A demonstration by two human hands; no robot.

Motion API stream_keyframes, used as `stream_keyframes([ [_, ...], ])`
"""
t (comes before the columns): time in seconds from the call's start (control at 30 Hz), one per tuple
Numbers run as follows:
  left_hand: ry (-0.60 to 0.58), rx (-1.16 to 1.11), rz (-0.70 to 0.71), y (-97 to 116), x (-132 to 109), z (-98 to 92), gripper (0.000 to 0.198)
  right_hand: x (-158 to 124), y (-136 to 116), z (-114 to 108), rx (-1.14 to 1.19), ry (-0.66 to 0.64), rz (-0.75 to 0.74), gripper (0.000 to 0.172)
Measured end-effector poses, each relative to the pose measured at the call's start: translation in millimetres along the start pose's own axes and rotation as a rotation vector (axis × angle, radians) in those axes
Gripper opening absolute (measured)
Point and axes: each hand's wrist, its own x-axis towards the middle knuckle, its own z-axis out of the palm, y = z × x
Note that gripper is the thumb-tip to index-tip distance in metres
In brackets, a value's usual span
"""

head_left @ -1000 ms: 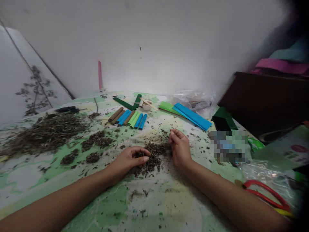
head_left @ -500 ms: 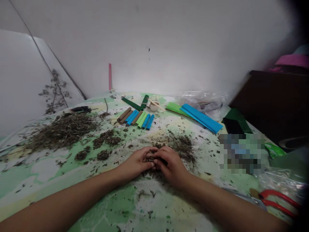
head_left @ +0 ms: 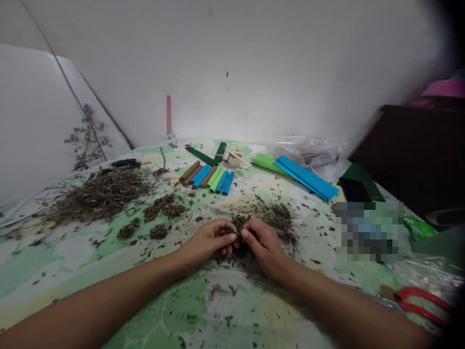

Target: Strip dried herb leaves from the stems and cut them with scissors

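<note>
Crumbled leaves (head_left: 240, 222) | between and beneath left grip (head_left: 213, 238), right grip (head_left: 266, 246)

This looks like a room in a home turned small craft workspace: a table (head_left: 163, 315) under a patterned green-and-white cloth stands against a pale wall (head_left: 290, 63), strewn with dried plant heaps (head_left: 101, 194), coloured rolls (head_left: 201, 176) and red-handled scissors (head_left: 417, 291) (partly hidden).

Rough, matt brown heap of crumbled leaves (head_left: 241, 222) lies beneath the fingers (head_left: 229, 239); beyond, long smooth blue paper-like strip (head_left: 307, 178) fronts glossy, crinkled clear plastic sheeting (head_left: 329, 166).
</note>
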Motion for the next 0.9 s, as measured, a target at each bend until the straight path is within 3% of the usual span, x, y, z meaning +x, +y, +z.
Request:
stream_keyframes([
  [0.23, 0.006, 0.063, -0.032, 4.5, -1.5, 2.5, 0.028, -0.1, 2.1, 1.5, -0.003, -0.004, -0.039, 0.036],
  [0.33, 0.007, 0.068, -0.048, 6.8, -2.6, 4.2, 0.029, 0.0, 1.9, 2.7, -0.008, 0.036, -0.007, 0.03],
  [0.5, -0.006, 0.081, -0.04, 7.6, -3.6, 4.5, 0.026, -0.9, 1.3, 3.4, 0.058, 0.066, -0.015, 0.003],
  [0.6, -0.019, 0.084, -0.027, 7.1, -3.6, 3.8, 0.023, -1.6, 1.4, 2.9, 0.08, 0.017, -0.12, 0.018],
  [0.7, -0.025, 0.067, -0.026, 5.7, -3.3, 2.9, 0.022, -1.9, 1.2, 2.4, 0.058, -0.009, -0.181, 0.017],
  [0.9, 0.005, 0.012, -0.036, 2.5, -1.7, 0.4, 0.023, -0.3, 0.7, 2.3, 0.02, 0.08, -0.077, 0.011],
])
